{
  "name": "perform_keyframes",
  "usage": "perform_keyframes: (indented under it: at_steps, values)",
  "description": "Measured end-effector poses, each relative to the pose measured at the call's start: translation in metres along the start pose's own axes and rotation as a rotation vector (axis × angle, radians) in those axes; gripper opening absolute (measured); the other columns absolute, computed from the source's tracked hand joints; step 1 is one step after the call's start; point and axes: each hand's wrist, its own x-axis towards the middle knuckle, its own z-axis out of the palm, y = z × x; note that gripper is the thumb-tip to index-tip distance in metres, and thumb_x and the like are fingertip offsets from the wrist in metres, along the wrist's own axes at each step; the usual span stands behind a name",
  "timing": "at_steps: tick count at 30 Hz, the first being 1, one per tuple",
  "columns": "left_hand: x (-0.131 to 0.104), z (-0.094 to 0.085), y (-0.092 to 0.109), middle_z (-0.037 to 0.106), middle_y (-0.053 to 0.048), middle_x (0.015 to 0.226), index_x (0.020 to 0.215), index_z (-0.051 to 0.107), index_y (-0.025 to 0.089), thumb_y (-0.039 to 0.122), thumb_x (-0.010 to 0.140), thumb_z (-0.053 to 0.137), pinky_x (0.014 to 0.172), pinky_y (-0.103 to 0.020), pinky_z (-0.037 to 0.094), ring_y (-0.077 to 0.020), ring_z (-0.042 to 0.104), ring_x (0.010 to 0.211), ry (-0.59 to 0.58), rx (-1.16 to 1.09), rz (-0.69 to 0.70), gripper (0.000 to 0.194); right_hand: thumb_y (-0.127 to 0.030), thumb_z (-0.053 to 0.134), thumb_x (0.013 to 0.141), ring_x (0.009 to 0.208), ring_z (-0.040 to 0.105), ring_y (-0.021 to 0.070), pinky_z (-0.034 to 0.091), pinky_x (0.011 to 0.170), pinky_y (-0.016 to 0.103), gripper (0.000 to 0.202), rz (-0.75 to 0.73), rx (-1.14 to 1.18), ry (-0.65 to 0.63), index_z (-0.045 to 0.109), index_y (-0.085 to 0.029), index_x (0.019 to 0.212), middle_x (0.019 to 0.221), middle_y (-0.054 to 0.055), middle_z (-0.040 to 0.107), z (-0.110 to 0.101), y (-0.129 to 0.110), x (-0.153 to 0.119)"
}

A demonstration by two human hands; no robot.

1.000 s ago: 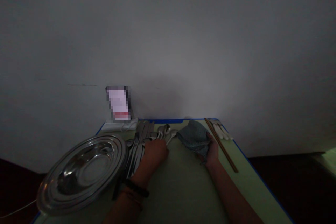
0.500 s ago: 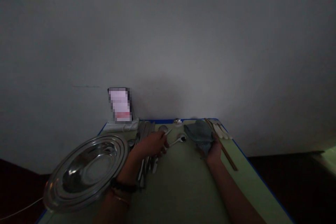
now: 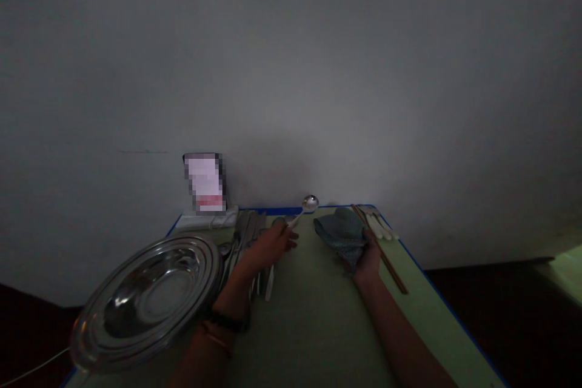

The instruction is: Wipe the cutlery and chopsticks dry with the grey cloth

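My left hand (image 3: pixel 275 244) is closed around the handle of a metal spoon (image 3: pixel 310 203), whose bowl points up and away towards the wall. Below and beside this hand lies a row of metal cutlery (image 3: pixel 248 230), with several handles partly covered by my forearm. In my right hand (image 3: pixel 369 259) is a bunched grey-green cloth (image 3: pixel 341 230), draped over the fingers and hiding most of them. The spoon bowl is to the left of the cloth and apart from it.
A large shiny metal basin (image 3: pixel 150 303) stands at the table's left. Behind it a phone (image 3: pixel 207 182) leans above a white object (image 3: pixel 200 218). Wooden chopsticks (image 3: pixel 393 270) and white-handled cutlery (image 3: pixel 379 227) lie at the right. The wall (image 3: pixel 291 85) rises beyond the table.
My left hand has moved slightly up and away, with the spoon's bowl now raised near the table's far edge. A second spoon bowl seen lower down no longer shows. The cloth stays in my right hand.
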Motion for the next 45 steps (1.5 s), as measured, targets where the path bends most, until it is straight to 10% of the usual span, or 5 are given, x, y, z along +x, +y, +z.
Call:
perform_keyframes:
  at_steps: [17,20,25,31,45]
  values:
    - [-0.072,-0.068,0.044,0.055,0.0,0.069,0.088,0.055,0.017,0.038,0.09,0.033,0.05,-0.022,0.036,-0.0128,0.048,0.058,0.258,-0.004,0.163,0.03,-0.033,0.053,0.08,0.103,0.054,0.0209,0.043,0.088,0.039,0.019,-0.723,-0.859,-0.48,0.059,-0.023,0.096,0.122,0.006,0.055,0.144,-0.061,-0.08]
    - [-0.082,-0.072,0.053,0.062,-0.001,0.078,0.092,0.055,0.02,0.036,0.091,0.033,0.056,-0.023,0.039,-0.0149,0.054,0.066,0.28,0.033,0.162,0.027,-0.03,0.036,0.09,0.118,0.045,0.0216,0.035,0.099,0.044,0.028,-0.864,-1.064,-0.67,0.061,-0.025,0.099,0.131,0.005,0.047,0.147,-0.063,-0.095]
    - [-0.093,-0.076,0.06,0.065,0.0,0.078,0.089,0.057,0.021,0.036,0.091,0.036,0.062,-0.025,0.041,-0.0159,0.059,0.071,0.298,0.111,0.181,0.026,-0.032,0.052,0.083,0.101,0.053,0.0203,0.051,0.074,0.035,0.025,-0.944,-1.037,-0.399,0.053,-0.025,0.106,0.12,0.008,0.046,0.148,-0.053,-0.082]
    - [-0.098,-0.083,0.054,0.063,0.003,0.068,0.083,0.059,0.02,0.034,0.09,0.039,0.055,-0.022,0.039,-0.0123,0.056,0.06,0.249,0.221,0.238,0.026,-0.038,0.068,0.068,0.076,0.057,0.0168,0.051,0.059,0.031,0.054,-0.605,-1.057,-0.413,0.039,-0.025,0.112,0.106,0.006,0.051,0.144,-0.043,-0.068]
    - [-0.11,-0.098,0.045,0.049,0.005,0.054,0.065,0.054,0.018,0.037,0.089,0.04,0.046,-0.02,0.032,-0.0086,0.046,0.049,0.253,0.3,0.221,0.034,-0.037,0.049,0.085,0.081,0.061,0.0176,0.046,0.069,0.03,0.024,-0.74,-1.304,-0.506,0.058,-0.022,0.103,0.091,0.004,0.066,0.147,-0.057,-0.083]
